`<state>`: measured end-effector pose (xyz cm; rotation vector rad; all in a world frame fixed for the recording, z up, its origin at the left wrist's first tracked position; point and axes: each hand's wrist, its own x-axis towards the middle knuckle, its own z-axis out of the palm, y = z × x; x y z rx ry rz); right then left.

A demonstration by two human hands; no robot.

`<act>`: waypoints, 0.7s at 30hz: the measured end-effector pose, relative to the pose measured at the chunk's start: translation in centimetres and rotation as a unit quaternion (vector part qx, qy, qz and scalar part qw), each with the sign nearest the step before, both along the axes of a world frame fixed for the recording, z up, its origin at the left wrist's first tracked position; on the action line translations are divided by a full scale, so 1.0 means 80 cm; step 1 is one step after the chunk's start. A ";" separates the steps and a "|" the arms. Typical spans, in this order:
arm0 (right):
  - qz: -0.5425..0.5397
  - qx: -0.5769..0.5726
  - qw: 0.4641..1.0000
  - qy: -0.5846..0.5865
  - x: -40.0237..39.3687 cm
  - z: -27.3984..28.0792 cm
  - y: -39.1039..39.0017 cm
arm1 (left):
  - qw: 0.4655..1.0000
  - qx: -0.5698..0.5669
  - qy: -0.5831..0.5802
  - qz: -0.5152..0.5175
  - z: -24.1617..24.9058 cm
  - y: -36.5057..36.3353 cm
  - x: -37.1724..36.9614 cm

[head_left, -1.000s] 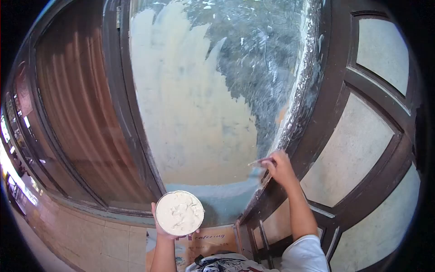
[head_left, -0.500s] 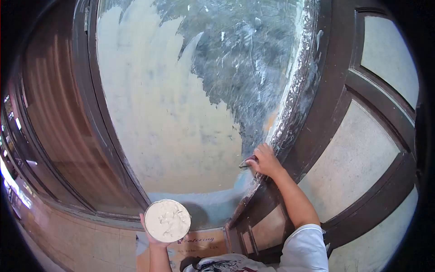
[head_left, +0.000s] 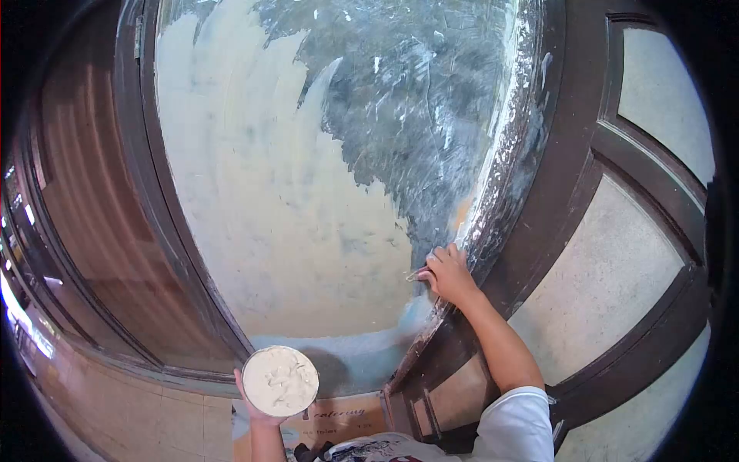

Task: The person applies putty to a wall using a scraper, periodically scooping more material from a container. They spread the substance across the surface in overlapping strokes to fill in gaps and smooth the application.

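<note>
My left hand holds a round tub of cream-coloured paste from below, low in the view, its surface rough and ridged. On the right, my right hand is closed round the handle of a small scraper, whose blade lies against the wall panel. Cream paste covers the panel's left and lower middle. A darker grey, streaked area spreads over its upper right, with a ragged edge between the two. My right fingers are close to the panel's white-flecked right edge.
Brown wood frames the panel, with a glazed door at the left and pale inset panels at the right. Below lie floor tiles and a printed cardboard sheet.
The view has shifted slightly. My left hand and the tub sit a little further left and lower. My right hand stays near the same spot, with the scraper slightly turned.
</note>
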<state>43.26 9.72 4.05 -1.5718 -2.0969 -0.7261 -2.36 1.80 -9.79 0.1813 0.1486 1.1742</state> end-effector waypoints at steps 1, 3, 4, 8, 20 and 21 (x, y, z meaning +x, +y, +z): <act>-0.002 0.000 1.000 0.000 0.002 0.000 0.000 | 1.000 0.000 0.000 -0.002 0.007 -0.002 0.000; -0.021 0.009 0.999 0.040 0.006 0.006 0.002 | 0.995 -0.074 -0.068 0.030 0.015 -0.004 -0.002; 0.003 0.017 0.997 0.078 0.013 0.012 0.004 | 1.000 -0.013 0.000 0.025 0.000 0.000 -0.008; 0.031 0.028 0.994 0.102 0.010 0.004 -0.004 | 0.996 0.055 0.077 -0.001 -0.038 0.006 -0.024; 0.036 0.037 0.998 0.036 0.001 -0.011 -0.011 | 0.998 -0.023 -0.044 -0.044 -0.009 0.010 0.026; 0.038 0.035 0.998 0.037 0.001 -0.016 -0.007 | 0.998 -0.025 -0.044 -0.042 -0.017 0.011 0.025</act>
